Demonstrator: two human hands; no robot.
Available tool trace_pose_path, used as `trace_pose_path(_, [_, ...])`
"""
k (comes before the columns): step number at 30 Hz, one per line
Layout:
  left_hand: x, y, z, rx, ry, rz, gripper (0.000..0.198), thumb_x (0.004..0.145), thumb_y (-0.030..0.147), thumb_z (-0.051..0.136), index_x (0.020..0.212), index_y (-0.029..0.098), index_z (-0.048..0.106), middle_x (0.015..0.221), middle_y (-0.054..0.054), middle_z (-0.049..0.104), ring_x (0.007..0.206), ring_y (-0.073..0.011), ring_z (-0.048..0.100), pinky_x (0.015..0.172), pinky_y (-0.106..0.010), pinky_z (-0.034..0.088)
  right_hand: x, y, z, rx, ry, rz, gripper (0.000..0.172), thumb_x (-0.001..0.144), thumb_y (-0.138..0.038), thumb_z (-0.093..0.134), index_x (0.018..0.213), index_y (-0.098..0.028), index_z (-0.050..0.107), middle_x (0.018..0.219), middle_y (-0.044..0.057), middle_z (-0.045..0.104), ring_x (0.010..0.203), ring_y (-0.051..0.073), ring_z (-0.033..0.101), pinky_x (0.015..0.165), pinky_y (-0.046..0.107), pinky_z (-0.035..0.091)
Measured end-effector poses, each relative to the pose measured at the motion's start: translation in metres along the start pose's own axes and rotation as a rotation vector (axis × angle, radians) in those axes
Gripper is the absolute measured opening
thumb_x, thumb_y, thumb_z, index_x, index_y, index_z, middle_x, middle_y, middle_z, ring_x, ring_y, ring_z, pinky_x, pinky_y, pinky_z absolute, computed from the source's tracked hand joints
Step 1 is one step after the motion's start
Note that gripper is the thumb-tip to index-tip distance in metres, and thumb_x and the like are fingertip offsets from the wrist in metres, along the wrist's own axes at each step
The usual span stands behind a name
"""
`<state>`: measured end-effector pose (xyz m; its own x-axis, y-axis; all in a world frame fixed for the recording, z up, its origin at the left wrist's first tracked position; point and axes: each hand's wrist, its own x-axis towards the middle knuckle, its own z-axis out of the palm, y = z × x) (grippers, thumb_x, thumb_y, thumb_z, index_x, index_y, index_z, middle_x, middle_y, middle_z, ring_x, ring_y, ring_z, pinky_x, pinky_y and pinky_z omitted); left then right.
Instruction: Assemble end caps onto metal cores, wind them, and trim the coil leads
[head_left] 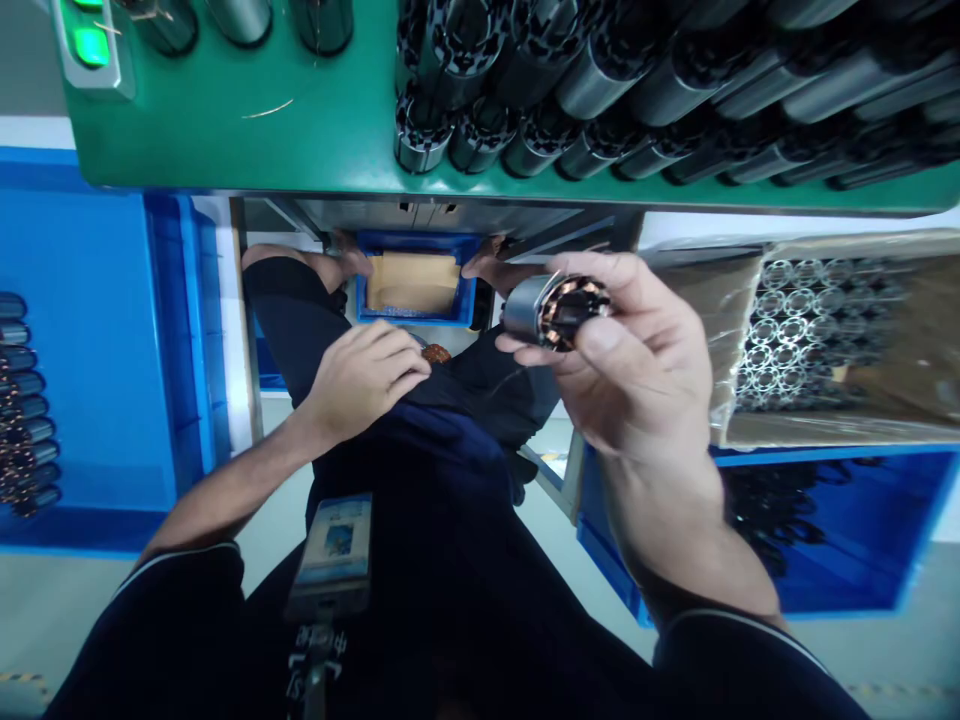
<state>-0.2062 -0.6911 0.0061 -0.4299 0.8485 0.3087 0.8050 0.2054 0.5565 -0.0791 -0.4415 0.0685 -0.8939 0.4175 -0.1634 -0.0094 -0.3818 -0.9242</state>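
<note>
In my right hand is a motor stator, a short silver cylinder with copper windings showing at its end. My fingers and thumb close around it, and a thin loose wire curves along its rim. Over my lap, my left hand has its fingers curled and its palm turned down. Right at its fingertips shows a small copper-brown round piece. Whether the fingers grip that piece is hidden from above.
Rows of black-ended metal cylinders stand on the green bench ahead. A blue bin at left holds wound stators. To the right, a lined carton of metal rings sits above a blue crate of black parts. A blue box lies below the bench.
</note>
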Motion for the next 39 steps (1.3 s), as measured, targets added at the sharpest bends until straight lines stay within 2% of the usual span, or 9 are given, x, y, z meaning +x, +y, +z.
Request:
trace_pose_path(2, [-0.005, 0.000, 0.005, -0.204, -0.041, -0.189, 0.015, 0.120, 0.028, 0.087, 0.105, 0.025, 0.091, 0.106, -0.001, 0.092, 0.099, -0.0209, 0.086, 0.091, -0.038, 0.065, -0.004, 0.006, -0.007, -0.087, -0.001, -0.069, 0.037, 0.101, -0.043, 0.107, 0.136, -0.035, 0.097, 0.117, 0.003, 0.097, 0.099, 0.023, 0.096, 0.085, 0.032, 0.084])
trace_pose_path(4, [0.002, 0.003, 0.000, -0.393, 0.113, -0.302, 0.009, 0.113, 0.036, 0.098, 0.117, 0.027, 0.097, 0.112, -0.002, 0.093, 0.104, -0.0211, 0.088, 0.097, -0.038, 0.068, -0.008, 0.013, -0.009, -0.182, -0.008, -0.101, 0.043, 0.100, -0.042, 0.108, 0.140, -0.038, 0.096, 0.122, 0.004, 0.097, 0.109, 0.028, 0.096, 0.094, 0.037, 0.085])
trace_pose_path(10, [0.048, 0.029, -0.001, -0.682, 0.434, -0.242, 0.019, 0.113, 0.053, 0.100, 0.115, 0.035, 0.097, 0.124, -0.002, 0.090, 0.124, -0.0248, 0.087, 0.119, -0.049, 0.071, -0.005, 0.024, 0.004, -0.175, -0.023, -0.097, 0.041, 0.101, -0.040, 0.108, 0.139, -0.036, 0.094, 0.126, 0.003, 0.095, 0.110, 0.024, 0.095, 0.101, 0.036, 0.082])
trace_pose_path(16, [0.025, 0.033, 0.051, -1.262, 0.342, -0.635, 0.037, 0.111, 0.060, 0.100, 0.101, 0.025, 0.093, 0.120, -0.006, 0.090, 0.108, -0.0189, 0.087, 0.099, -0.033, 0.072, -0.010, 0.018, -0.003, 0.021, -0.108, -0.036, 0.039, 0.106, -0.048, 0.097, 0.142, -0.034, 0.093, 0.105, 0.002, 0.092, 0.076, 0.021, 0.086, 0.071, 0.032, 0.078])
trace_pose_path(21, [0.028, 0.024, 0.024, -1.193, 0.272, -0.482, 0.018, 0.111, 0.045, 0.104, 0.125, 0.035, 0.102, 0.132, -0.005, 0.093, 0.127, -0.0223, 0.088, 0.110, -0.035, 0.072, -0.018, 0.018, -0.007, -0.068, -0.129, 0.053, 0.048, 0.102, -0.036, 0.105, 0.149, -0.034, 0.092, 0.109, 0.001, 0.093, 0.095, 0.021, 0.093, 0.086, 0.030, 0.079])
trace_pose_path(24, [0.038, 0.031, 0.010, -1.214, 0.223, -0.418, 0.010, 0.116, 0.044, 0.098, 0.116, 0.034, 0.101, 0.131, -0.005, 0.093, 0.133, -0.0230, 0.088, 0.113, -0.036, 0.073, -0.017, 0.022, -0.004, -0.091, -0.130, 0.090, 0.050, 0.100, -0.038, 0.109, 0.146, -0.033, 0.091, 0.107, 0.002, 0.093, 0.101, 0.024, 0.095, 0.089, 0.033, 0.081])
trace_pose_path(30, [0.014, 0.029, 0.046, -1.255, 0.268, -0.810, 0.049, 0.115, 0.074, 0.091, 0.110, 0.025, 0.087, 0.131, -0.007, 0.091, 0.111, -0.0177, 0.087, 0.093, -0.029, 0.072, -0.022, 0.021, -0.006, -0.104, -0.108, 0.022, 0.056, 0.106, -0.051, 0.103, 0.156, -0.037, 0.082, 0.111, 0.002, 0.091, 0.096, 0.027, 0.093, 0.089, 0.043, 0.083])
trace_pose_path(36, [0.017, 0.024, 0.013, -0.655, 0.313, -0.184, 0.084, 0.093, 0.075, 0.112, 0.156, 0.033, 0.076, 0.153, -0.009, 0.089, 0.143, -0.0324, 0.089, 0.129, -0.052, 0.072, -0.020, 0.014, -0.004, -0.169, -0.114, 0.106, 0.073, 0.091, -0.038, 0.116, 0.155, -0.043, 0.083, 0.112, -0.002, 0.093, 0.096, 0.023, 0.092, 0.088, 0.035, 0.082])
trace_pose_path(39, [0.025, 0.037, -0.013, -0.515, 0.165, -0.195, 0.067, 0.110, 0.071, 0.098, 0.163, 0.038, 0.075, 0.151, -0.004, 0.093, 0.133, -0.0302, 0.094, 0.121, -0.051, 0.078, -0.013, 0.014, -0.001, -0.208, -0.173, 0.146, 0.077, 0.085, -0.044, 0.120, 0.153, -0.044, 0.085, 0.111, -0.002, 0.092, 0.094, 0.026, 0.091, 0.087, 0.041, 0.083])
